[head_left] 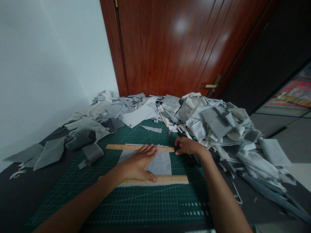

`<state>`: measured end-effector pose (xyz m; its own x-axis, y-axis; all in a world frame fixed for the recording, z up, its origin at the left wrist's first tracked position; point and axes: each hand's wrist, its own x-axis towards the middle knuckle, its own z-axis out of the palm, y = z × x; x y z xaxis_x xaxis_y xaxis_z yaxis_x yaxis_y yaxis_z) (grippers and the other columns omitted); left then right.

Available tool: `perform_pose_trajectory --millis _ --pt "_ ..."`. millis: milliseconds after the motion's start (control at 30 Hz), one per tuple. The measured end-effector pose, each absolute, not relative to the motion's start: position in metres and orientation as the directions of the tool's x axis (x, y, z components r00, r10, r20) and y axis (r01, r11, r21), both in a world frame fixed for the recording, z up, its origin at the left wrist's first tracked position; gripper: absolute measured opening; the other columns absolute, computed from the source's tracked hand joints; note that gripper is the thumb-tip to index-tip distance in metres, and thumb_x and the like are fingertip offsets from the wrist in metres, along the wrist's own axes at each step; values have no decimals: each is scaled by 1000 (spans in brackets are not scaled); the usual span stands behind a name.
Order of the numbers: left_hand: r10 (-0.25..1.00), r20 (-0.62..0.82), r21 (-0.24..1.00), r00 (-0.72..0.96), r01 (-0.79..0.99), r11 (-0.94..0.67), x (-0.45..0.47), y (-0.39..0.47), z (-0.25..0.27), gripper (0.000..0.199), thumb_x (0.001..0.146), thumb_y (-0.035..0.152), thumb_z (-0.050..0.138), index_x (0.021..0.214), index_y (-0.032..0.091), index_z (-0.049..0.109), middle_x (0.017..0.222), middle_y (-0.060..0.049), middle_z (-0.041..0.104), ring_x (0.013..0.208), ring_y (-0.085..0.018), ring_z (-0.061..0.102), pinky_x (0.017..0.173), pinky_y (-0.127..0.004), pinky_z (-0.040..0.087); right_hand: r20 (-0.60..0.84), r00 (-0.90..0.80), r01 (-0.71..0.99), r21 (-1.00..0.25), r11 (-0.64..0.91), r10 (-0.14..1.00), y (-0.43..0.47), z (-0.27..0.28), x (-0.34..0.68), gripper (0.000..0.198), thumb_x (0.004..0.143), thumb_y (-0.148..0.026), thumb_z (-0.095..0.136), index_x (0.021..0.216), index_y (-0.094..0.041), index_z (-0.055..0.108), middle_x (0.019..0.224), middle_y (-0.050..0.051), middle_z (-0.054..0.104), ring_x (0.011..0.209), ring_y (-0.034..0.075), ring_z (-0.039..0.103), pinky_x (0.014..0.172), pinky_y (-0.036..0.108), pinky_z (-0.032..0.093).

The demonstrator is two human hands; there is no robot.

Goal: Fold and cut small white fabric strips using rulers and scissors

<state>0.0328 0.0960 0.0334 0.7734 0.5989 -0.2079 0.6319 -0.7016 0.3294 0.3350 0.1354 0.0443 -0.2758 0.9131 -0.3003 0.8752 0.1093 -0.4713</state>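
Observation:
A piece of grey fabric (160, 163) lies flat on the green cutting mat (145, 207). One wooden ruler (119, 147) crosses its far edge and another wooden ruler (173, 179) its near edge. Spread across both, my left hand (138, 165) rests its fingers on the far ruler and its thumb on the near one. At the far ruler's right end, my right hand (188, 145) has its fingers curled together around something small and dark, mostly hidden. Just below that hand lies a black object (193, 160), too dark to make out.
A large heap of grey and cream fabric scraps (216, 119) stands at the right, with more scraps (89, 129) at the left and back. A white sheet (139, 116) lies at the mat's far edge. Behind are a wooden door (165, 48) and a white wall (48, 58).

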Motion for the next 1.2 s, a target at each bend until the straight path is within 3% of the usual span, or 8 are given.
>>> perform_pose_trajectory --millis 167,433,600,933,1200 --pt "593 -180 345 784 615 -709 30 97 28 126 73 86 64 165 18 13 170 -18 9 158 -36 6 128 -48 6 -301 -281 881 -457 121 911 134 46 339 39 70 -23 85 105 -19 67 98 4 66 89 21 62 71 27 42" --pt "585 -195 353 787 613 -707 30 93 30 123 78 84 61 164 10 15 170 -20 8 159 -34 3 128 -45 5 -341 -310 882 -452 135 887 137 37 342 39 69 -32 84 103 -18 69 97 6 66 85 23 62 68 29 41" --pt "578 -147 367 802 587 -722 27 95 21 121 78 84 61 165 15 13 171 -17 8 158 -36 5 128 -47 5 -321 -324 871 -467 149 890 136 36 340 36 70 -32 82 101 -19 69 94 4 65 87 23 62 69 28 42" --pt "587 -165 361 793 602 -712 29 95 23 125 75 86 62 165 13 14 171 -19 9 159 -36 5 128 -47 6 -315 -300 872 -474 125 900 136 40 331 36 69 -31 84 101 -20 69 92 3 66 83 21 61 67 28 40" --pt "590 -171 338 789 610 -717 30 98 24 124 74 85 64 165 18 12 171 -17 10 158 -37 8 127 -48 7 -243 -364 860 -460 224 899 132 50 330 23 89 -33 67 105 -17 70 97 7 67 86 21 61 71 28 43"
